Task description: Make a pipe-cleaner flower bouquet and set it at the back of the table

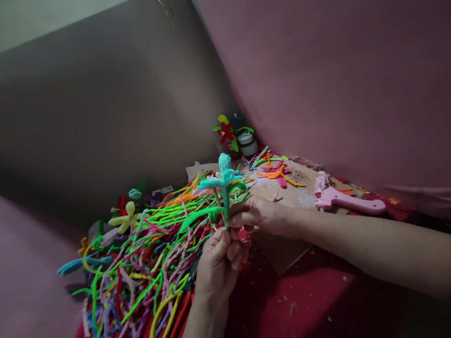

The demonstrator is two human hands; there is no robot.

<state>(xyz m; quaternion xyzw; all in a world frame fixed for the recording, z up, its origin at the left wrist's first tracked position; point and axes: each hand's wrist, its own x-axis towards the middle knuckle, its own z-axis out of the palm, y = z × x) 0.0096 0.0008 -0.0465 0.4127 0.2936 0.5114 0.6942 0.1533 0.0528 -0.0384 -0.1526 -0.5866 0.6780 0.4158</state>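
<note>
Over the red surface, the left hand pinches the turquoise flower low on stem, the right hand pinches higher; this seems shaping, and asks steady fingers

Pink wall right, grey panel behind, dim light.

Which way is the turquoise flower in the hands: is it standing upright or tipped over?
Upright: the turquoise flower has its round centre on top, and both hands grip the green stem below.
</note>
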